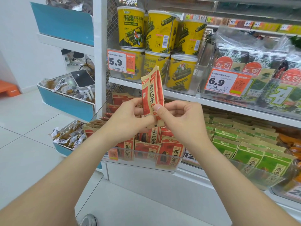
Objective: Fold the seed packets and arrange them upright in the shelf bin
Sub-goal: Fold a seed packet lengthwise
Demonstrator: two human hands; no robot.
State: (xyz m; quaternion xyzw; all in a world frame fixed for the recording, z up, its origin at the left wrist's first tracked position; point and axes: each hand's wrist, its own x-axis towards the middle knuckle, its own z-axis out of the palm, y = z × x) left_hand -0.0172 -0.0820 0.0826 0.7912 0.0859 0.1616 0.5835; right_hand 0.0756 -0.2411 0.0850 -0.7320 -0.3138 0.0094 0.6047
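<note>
At the centre of the head view, a red-and-tan seed packet (152, 88) stands upright in the air, in front of the shelf edge and above the bin. It is narrow, with a lengthwise crease showing near its top. The left hand (128, 118) pinches its lower left edge between thumb and fingers. The right hand (180, 118) grips its lower right part, with the thumb pressed on the front and the other fingers curled behind. Both hands are closed on the packet and nearly touch each other.

Just below the hands, a clear bin (146, 158) on the lower shelf holds more red packets (169, 150). Those at the front stand upright; further back and to the left they lie stacked and tilted. Right of it, green packets (244, 144) fill the next bin in rows.

On the shelf above, yellow tubs (132, 28) stand stacked behind a 5.9 price tag (120, 62). Seaweed packs (260, 66) sit to their right behind a 6.9 tag (226, 83). At the left of the frame, blue baskets (68, 101) hold small wrapped snacks.
</note>
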